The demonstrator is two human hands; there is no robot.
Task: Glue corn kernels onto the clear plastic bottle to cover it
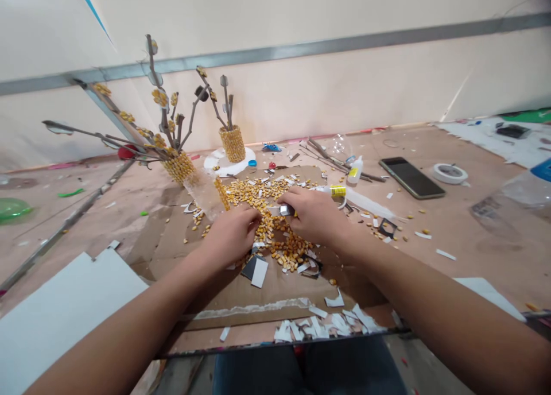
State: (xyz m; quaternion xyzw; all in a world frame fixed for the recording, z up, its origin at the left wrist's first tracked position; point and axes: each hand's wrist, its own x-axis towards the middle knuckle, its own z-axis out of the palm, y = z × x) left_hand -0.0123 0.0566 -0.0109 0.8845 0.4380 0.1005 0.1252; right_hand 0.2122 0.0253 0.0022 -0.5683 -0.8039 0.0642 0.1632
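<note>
My right hand is closed around a utility knife with a silver collar and a dark body, its thin tip directed left. My left hand has its fingers curled together over the corn kernels; whatever is pinched there is hidden. Just beyond it leans a clear plastic cylinder with a strip of kernels along one edge. White and dark cut pieces lie below my hands on the cardboard.
Two kernel-covered vases with twigs stand at the back left. A glue bottle, loose twigs, a phone and a tape roll lie to the right. Paper scraps line the front edge; white card is at left.
</note>
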